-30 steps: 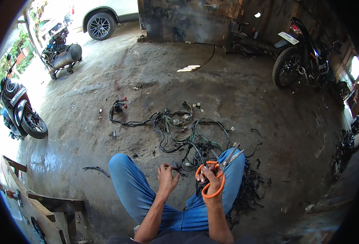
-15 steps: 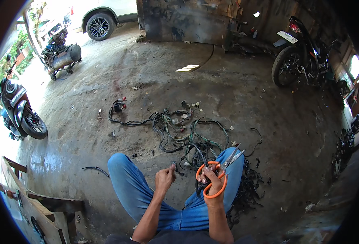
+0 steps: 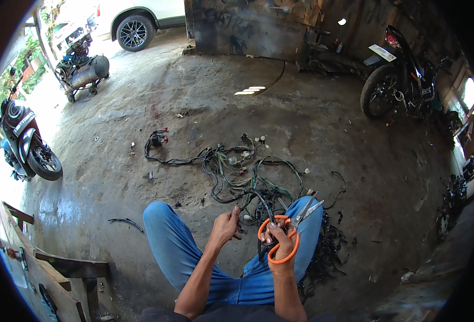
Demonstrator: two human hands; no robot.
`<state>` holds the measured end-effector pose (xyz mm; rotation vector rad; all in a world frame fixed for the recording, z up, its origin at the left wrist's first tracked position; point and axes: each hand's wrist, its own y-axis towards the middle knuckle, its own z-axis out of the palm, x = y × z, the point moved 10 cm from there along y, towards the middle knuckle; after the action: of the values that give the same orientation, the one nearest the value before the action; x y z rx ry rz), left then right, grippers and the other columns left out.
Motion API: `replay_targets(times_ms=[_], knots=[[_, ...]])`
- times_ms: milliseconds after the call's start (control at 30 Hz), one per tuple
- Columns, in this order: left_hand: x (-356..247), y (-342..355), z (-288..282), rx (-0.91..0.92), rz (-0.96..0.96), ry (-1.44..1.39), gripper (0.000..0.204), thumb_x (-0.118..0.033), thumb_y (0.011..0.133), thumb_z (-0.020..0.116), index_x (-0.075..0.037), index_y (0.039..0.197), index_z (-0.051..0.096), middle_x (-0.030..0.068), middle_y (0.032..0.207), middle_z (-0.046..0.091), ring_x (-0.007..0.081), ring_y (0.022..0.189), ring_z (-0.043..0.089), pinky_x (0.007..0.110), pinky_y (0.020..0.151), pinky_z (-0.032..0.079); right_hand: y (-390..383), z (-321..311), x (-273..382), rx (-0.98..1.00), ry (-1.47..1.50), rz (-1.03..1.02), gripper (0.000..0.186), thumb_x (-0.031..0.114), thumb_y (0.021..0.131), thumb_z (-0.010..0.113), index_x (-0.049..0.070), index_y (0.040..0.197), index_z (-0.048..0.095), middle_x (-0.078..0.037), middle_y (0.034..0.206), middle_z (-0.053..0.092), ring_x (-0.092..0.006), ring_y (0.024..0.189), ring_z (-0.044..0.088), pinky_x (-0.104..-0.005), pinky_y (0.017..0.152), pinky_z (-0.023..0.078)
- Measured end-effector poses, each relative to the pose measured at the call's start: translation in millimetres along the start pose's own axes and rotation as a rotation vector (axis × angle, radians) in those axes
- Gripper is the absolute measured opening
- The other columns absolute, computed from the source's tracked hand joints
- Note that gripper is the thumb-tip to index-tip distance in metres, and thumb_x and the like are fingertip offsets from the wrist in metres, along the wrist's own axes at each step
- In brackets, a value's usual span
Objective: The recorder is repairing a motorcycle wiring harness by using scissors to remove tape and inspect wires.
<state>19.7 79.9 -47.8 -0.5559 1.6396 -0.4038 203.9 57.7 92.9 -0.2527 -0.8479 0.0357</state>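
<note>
My right hand (image 3: 281, 244) is closed round orange-handled scissors (image 3: 299, 219) and a black-wrapped part of a wiring harness (image 3: 269, 208). The scissor blades stand apart and point up and right over my right knee. To its left is my left hand (image 3: 225, 226), back of the hand up, with fingers and thumb apart and nothing visible between them. The rest of the harness spreads over the ground beyond my knees, a tangle of black and green wires with white connectors (image 3: 262, 139) and a black part with red ends (image 3: 157, 139).
Black scraps (image 3: 328, 252) lie beside my right leg. A short dark strip (image 3: 125, 222) is left of my knee, near a wooden bench (image 3: 71, 263). Farther off stand two motorcycles (image 3: 37, 150) (image 3: 384, 86), an air compressor (image 3: 87, 74) and a white car (image 3: 162, 11).
My left hand has shifted slightly right and turned, and its thumb has come away from the fingers. My right hand keeps its hold on scissors and harness, almost unmoved.
</note>
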Motion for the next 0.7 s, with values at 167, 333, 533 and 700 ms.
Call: replay_targets(times_ms=[167, 333, 533, 700], knots=[[-25, -6, 10, 0.039, 0.205, 0.100, 0.049, -0.040, 0.100, 0.067, 0.002, 0.079, 0.056, 0.0073, 0.068, 0.056, 0.0169, 0.056, 0.064, 0.027, 0.043, 0.049, 0, -1, 0, 0.004, -0.005, 0.001, 0.021, 0.001, 0.092, 0.066, 0.011, 0.090, 0.048, -0.004, 0.076, 0.050, -0.0115, 0.060, 0.046, -0.0318, 0.063, 0.044], [-2, 15, -7, -0.081, 0.348, 0.066, 0.039, -0.028, 0.094, 0.073, 0.000, 0.076, 0.052, 0.0054, 0.071, 0.049, 0.0146, 0.063, 0.059, 0.032, 0.051, 0.050, -2, 0, -3, 0.014, 0.005, 0.004, 0.021, 0.000, 0.092, 0.065, 0.011, 0.090, 0.048, -0.004, 0.075, 0.050, -0.0108, 0.060, 0.046, -0.0311, 0.062, 0.044], [34, 25, -16, -0.126, 0.268, -0.100, 0.035, -0.020, 0.088, 0.078, 0.001, 0.071, 0.054, 0.0096, 0.082, 0.061, 0.0181, 0.082, 0.064, 0.035, 0.071, 0.052, -2, -1, -9, 0.033, -0.016, 0.012, 0.020, 0.000, 0.089, 0.065, 0.012, 0.091, 0.049, -0.002, 0.078, 0.049, -0.0110, 0.063, 0.047, -0.0327, 0.064, 0.045], [20, 14, 3, 0.069, 0.250, 0.103, 0.028, -0.027, 0.091, 0.077, -0.001, 0.099, 0.075, 0.0132, 0.099, 0.076, 0.0218, 0.097, 0.071, 0.035, 0.085, 0.054, -3, -2, -10, 0.025, 0.007, 0.028, 0.020, 0.000, 0.089, 0.065, 0.012, 0.091, 0.049, -0.002, 0.078, 0.049, -0.0107, 0.063, 0.047, -0.0325, 0.064, 0.045]])
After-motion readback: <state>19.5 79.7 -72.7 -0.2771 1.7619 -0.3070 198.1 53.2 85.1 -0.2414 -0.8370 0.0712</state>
